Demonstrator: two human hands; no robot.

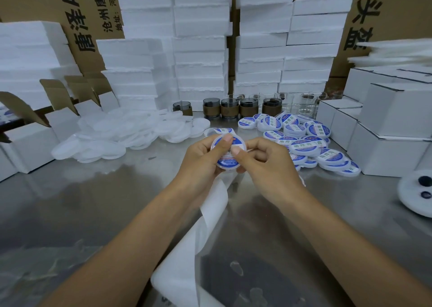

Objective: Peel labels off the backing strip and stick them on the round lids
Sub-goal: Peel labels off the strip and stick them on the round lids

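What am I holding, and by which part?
A labelled round lid. The left grip holds its left rim, thumb pressing the label; the right grip pinches its right edge, thumb on the label.

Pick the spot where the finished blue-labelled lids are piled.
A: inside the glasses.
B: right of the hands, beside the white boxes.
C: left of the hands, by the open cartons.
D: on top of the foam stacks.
B: the blue-labelled lids lie heaped on the steel table beyond the right hand, against the white boxes; the pile on the left is plain lids.
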